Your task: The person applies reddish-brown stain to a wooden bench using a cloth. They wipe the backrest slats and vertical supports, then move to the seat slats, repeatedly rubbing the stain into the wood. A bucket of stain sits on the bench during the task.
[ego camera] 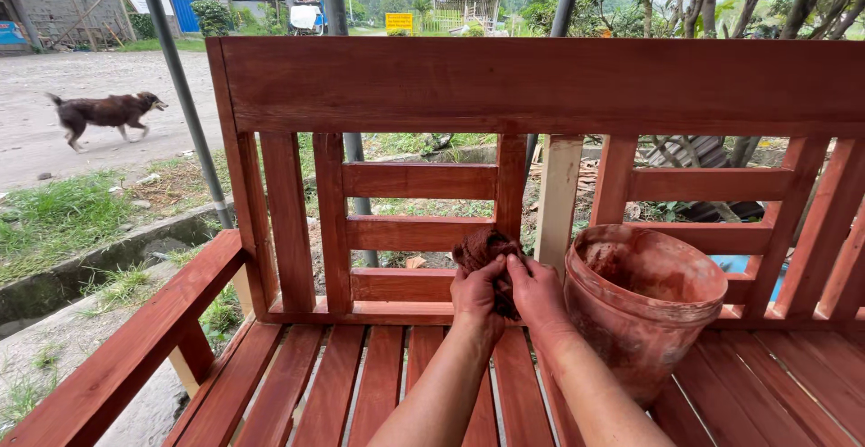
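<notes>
Both my hands are together at center frame, gripping a dark brown stained rag (487, 250). Left hand (478, 298) and right hand (538, 292) are touching each other, fingers closed on the rag, which bunches up above the knuckles. Both are stained reddish-brown.

The rag sits just in front of the bench back (541, 86), near the upright slat (511, 181) that is stained and the one bare, pale slat (557, 196) beside it. Rest of the back looks reddish-brown.

Just right of my right hand stands a stain-smeared plastic bucket (644, 316), tilted a bit toward me, resting on the seat slats (360, 384). Forearm is close to it; can't tell if touching.

Left armrest (135, 348) runs off to lower left. Behind the bench: metal poles (180, 86), grass, a dirt road with a brown dog (106, 114) walking, buildings and trees further back.
</notes>
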The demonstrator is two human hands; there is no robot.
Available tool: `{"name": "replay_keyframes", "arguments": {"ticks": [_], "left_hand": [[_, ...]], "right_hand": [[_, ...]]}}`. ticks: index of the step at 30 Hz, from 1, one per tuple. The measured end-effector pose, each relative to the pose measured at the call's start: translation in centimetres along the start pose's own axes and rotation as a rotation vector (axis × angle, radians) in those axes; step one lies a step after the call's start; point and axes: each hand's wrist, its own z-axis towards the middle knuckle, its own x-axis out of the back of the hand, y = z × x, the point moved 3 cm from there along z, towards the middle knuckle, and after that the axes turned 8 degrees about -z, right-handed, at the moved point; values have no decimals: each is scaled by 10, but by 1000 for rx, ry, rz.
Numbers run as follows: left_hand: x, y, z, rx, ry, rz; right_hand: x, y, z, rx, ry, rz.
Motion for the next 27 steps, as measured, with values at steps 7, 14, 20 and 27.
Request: {"name": "replay_keyframes", "arguments": {"ticks": [7,14,20,27], "left_hand": [[-82,-4,35,-426,-113,672],[-168,19,54,-1198,-333,1511],[-140,-5,68,-1090,-510,1808],[-44,-42,34,-1043,-752,2080]], "right_hand": [[13,26,-35,213,204,75],[34,9,-83,69,-178,13],[91,-48,-111,315,58,-48],[126,-79,-109,669,410,-618]]}}
